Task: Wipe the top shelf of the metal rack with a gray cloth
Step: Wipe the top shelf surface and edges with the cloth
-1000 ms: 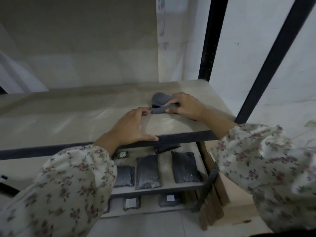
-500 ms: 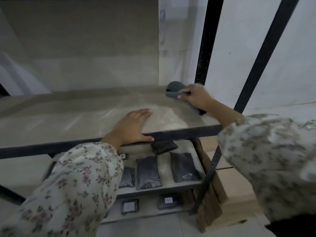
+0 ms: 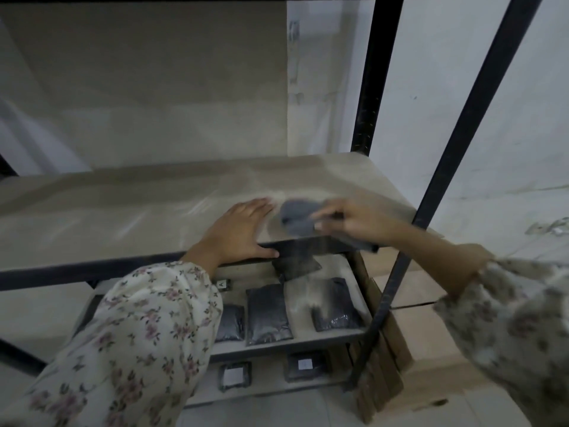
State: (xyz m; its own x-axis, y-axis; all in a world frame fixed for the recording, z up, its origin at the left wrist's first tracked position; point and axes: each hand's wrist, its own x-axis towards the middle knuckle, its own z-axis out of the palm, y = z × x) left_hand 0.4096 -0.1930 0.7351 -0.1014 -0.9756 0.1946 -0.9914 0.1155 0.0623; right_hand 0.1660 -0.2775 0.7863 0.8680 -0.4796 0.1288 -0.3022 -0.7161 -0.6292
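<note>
Gripping the gray cloth, the right hand presses it onto the top shelf near the front right corner, fingers closed over the bunched fabric; the hand and cloth are smeared by motion blur, and a tail of the cloth trails under the wrist to the shelf's front edge. The left hand lies flat just beside the cloth, fingers spread and holding nothing, its thumb hooked over the dark front rail of the shelf. Both arms wear floral sleeves.

The shelf board is pale and dusty, carried by black metal uprights at its right end.

The shelf below holds several dark sealed pouches lying flat side by side, with one more pouch near its back, partly hidden by the rail above. A small labelled item sits at the back left of them. The lowest shelf carries two dark packets with white labels. Brown cardboard boxes stand on the floor just beside the rack's right side.
</note>
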